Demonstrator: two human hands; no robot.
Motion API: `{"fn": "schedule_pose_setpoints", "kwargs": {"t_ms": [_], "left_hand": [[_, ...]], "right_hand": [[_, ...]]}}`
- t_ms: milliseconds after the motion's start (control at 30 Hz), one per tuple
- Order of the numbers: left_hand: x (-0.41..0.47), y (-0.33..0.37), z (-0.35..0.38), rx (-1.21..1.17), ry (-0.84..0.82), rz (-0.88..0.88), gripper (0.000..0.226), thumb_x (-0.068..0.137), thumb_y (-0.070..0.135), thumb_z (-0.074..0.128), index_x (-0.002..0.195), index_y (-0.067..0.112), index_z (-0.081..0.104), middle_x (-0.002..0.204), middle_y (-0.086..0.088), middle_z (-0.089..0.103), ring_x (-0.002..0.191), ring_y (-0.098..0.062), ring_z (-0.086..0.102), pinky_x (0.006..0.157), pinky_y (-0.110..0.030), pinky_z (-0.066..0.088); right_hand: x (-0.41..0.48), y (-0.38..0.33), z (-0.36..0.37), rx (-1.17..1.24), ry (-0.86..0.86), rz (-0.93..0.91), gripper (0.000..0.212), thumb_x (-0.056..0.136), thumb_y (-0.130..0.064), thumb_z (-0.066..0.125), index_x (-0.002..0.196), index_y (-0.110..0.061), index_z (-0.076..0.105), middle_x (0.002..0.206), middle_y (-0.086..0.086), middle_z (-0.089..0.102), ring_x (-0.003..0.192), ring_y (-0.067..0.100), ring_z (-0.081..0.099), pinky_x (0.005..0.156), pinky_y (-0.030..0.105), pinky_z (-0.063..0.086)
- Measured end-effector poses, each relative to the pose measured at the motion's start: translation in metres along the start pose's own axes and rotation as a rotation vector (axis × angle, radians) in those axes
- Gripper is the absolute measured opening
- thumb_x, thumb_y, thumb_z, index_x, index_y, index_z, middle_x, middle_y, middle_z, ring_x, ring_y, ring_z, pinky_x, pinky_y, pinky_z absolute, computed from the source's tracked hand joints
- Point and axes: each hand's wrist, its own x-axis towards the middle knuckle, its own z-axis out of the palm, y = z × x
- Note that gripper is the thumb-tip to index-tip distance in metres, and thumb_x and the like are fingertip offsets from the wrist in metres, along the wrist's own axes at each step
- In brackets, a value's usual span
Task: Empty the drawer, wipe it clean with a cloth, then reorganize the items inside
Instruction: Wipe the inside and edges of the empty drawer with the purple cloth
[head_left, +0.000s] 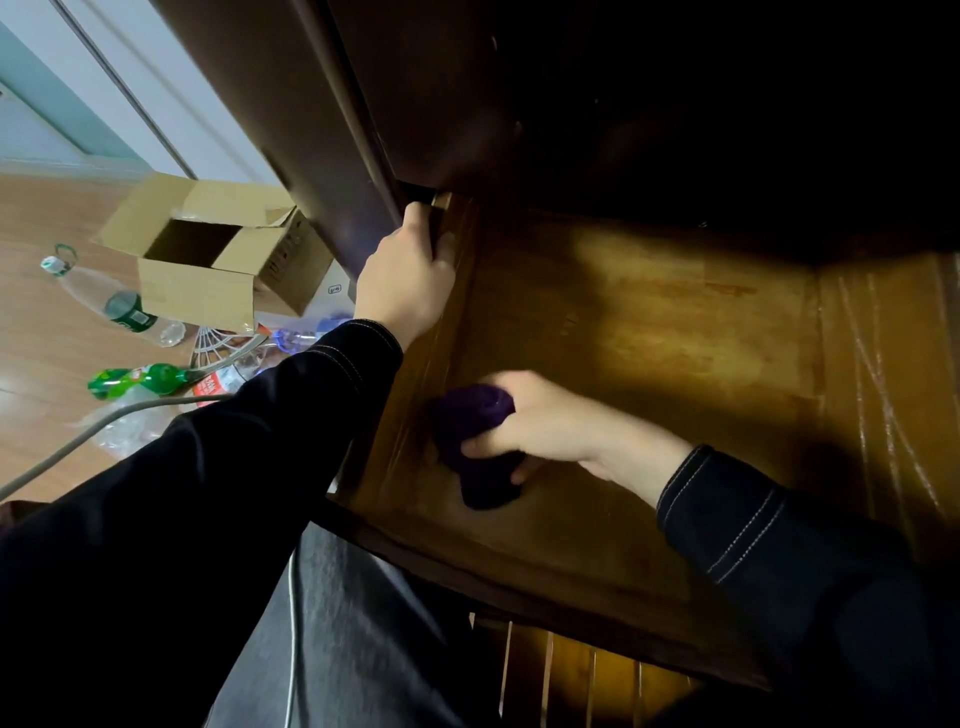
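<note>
Dark brown cabinet (311, 104): fills the upper middle and right of the view, deep shadow under its front.

Wooden drawer (649, 322): pulled out beneath the cabinet, seen from above. Lighter brown bottom, bare over most of its width. Shiny streaks down the right wall.

Wood-pattern floor (36, 338): left of the cabinet, under a scatter of packaging.

Black sleeves (208, 493): pale stitching at the cuffs, both reaching in from the lower edge toward the drawer. Grey trousers (353, 623) between them.

Cardboard box (208, 291): on the floor just beside the cabinet's left side, top open, flaps up.

Left hand (410, 280): at the far end of the drawer's left wall, right under the cabinet front. Fingers curled over the wall's top edge, gripping it.

Right hand (550, 421): inside the drawer, toward the near left corner, somewhat blurred. Fingers and thumb closed round the bunched cloth, pressing it down onto the drawer bottom.

Clear plastic bottle (104, 299): lying on its side left of the box, green label round its middle.

Green bottle (137, 379): also on its side, nearer the camera than the box, with a red-labelled bottle just beside it.

Grey cable (52, 457): runs from the lower left edge across the floor toward the bottles.

Purple cloth (467, 421): dark, bunched, partly hidden in the right hand's grip. Sits on the drawer bottom close to the left wall; cannot tell whether it touches that wall.
</note>
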Motion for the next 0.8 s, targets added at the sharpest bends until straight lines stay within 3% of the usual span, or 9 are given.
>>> {"fn": "schedule_pose_setpoints", "kwargs": {"t_ms": [133, 233, 300, 367, 467, 633, 800], "left_hand": [[0.001, -0.001, 0.000, -0.015, 0.006, -0.003, 0.031, 0.100, 0.036, 0.043, 0.123, 0.015, 0.044, 0.098, -0.005, 0.053, 0.084, -0.030, 0.047, 0.075, -0.037, 0.034], [0.001, -0.001, 0.000, -0.022, 0.005, -0.013, 0.032, 0.101, 0.036, 0.043, 0.124, 0.015, 0.044, 0.099, -0.008, 0.055, 0.084, -0.031, 0.048, 0.075, -0.036, 0.033], [0.001, -0.001, 0.000, -0.021, 0.004, -0.009, 0.033, 0.101, 0.036, 0.043, 0.126, 0.015, 0.044, 0.108, -0.015, 0.062, 0.091, -0.037, 0.056, 0.075, -0.036, 0.034], [0.000, 0.000, 0.000, -0.026, 0.003, -0.001, 0.034, 0.101, 0.036, 0.043, 0.127, 0.014, 0.044, 0.114, -0.018, 0.063, 0.099, -0.042, 0.059, 0.076, -0.036, 0.035], [0.000, 0.000, -0.001, -0.031, 0.000, 0.004, 0.034, 0.101, 0.035, 0.043, 0.127, 0.014, 0.044, 0.114, -0.017, 0.063, 0.100, -0.042, 0.059, 0.075, -0.036, 0.035], [0.000, 0.001, 0.000, -0.023, 0.003, 0.007, 0.035, 0.101, 0.036, 0.043, 0.128, 0.014, 0.044, 0.116, -0.017, 0.063, 0.099, -0.041, 0.059, 0.076, -0.036, 0.036], [0.000, 0.000, -0.001, -0.015, 0.005, 0.000, 0.034, 0.101, 0.036, 0.043, 0.126, 0.013, 0.044, 0.114, -0.017, 0.063, 0.099, -0.042, 0.059, 0.075, -0.037, 0.035]], "right_hand": [[0.006, 0.009, -0.011, -0.217, 0.029, 0.006, 0.050, 0.086, -0.006, 0.076, 0.131, -0.016, 0.057, 0.123, 0.007, 0.062, 0.111, 0.027, 0.062, 0.079, 0.046, 0.062], [0.006, 0.013, -0.016, -0.559, -0.008, -0.082, 0.048, 0.086, -0.009, 0.076, 0.129, -0.024, 0.060, 0.124, 0.002, 0.060, 0.116, 0.025, 0.059, 0.086, 0.047, 0.059], [0.006, 0.015, -0.014, -0.846, 0.011, -0.108, 0.052, 0.087, -0.013, 0.073, 0.133, -0.033, 0.056, 0.129, 0.002, 0.054, 0.122, 0.028, 0.056, 0.080, 0.041, 0.057], [0.005, 0.018, -0.010, -1.038, 0.031, -0.148, 0.060, 0.089, -0.016, 0.070, 0.139, -0.039, 0.048, 0.118, -0.002, 0.047, 0.115, 0.030, 0.057, 0.064, 0.032, 0.047], [0.003, 0.020, -0.002, -1.252, 0.052, -0.225, 0.060, 0.088, -0.019, 0.069, 0.141, -0.034, 0.046, 0.111, -0.001, 0.049, 0.108, 0.028, 0.051, 0.064, 0.032, 0.033], [0.001, 0.016, 0.004, -1.264, 0.025, -0.262, 0.044, 0.087, -0.024, 0.070, 0.128, -0.029, 0.056, 0.113, 0.001, 0.057, 0.103, 0.029, 0.061, 0.066, 0.034, 0.035], [-0.009, 0.013, -0.034, -1.227, 0.064, -0.077, 0.026, 0.088, -0.015, 0.064, 0.104, -0.031, 0.052, 0.099, -0.004, 0.051, 0.091, 0.026, 0.062, 0.062, 0.033, 0.044]]}}
